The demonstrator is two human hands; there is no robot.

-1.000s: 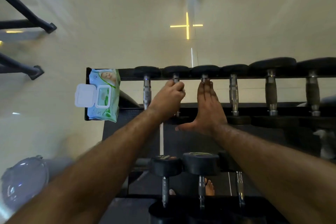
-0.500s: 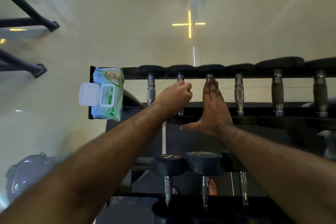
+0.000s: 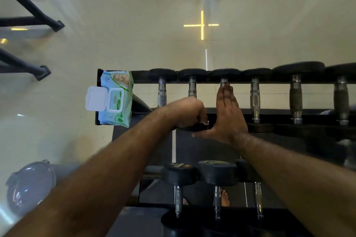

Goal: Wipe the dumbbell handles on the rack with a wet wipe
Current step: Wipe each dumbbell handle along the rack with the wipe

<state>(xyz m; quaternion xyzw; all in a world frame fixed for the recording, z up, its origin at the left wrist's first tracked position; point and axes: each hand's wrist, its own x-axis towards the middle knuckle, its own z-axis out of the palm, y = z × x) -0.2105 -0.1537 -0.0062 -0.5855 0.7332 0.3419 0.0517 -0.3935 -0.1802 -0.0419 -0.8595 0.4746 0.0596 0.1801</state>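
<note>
My left hand (image 3: 187,112) curls round the second dumbbell handle (image 3: 192,88) on the rack (image 3: 269,82), near end; whether a wipe's under it, I can't tell. Right hand (image 3: 228,112) lies flat, fingers straight, along the next handle. Wipes pack (image 3: 115,98) sits left of my left hand, lid open.

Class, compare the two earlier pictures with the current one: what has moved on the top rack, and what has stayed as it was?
The left hand, gripping the second dumbbell handle, has slid down it toward the person, from the far end to the near end. The right hand stays flat along the third handle, fingers straight. The wet wipe pack remains at the rack's left end, lid open.
</note>
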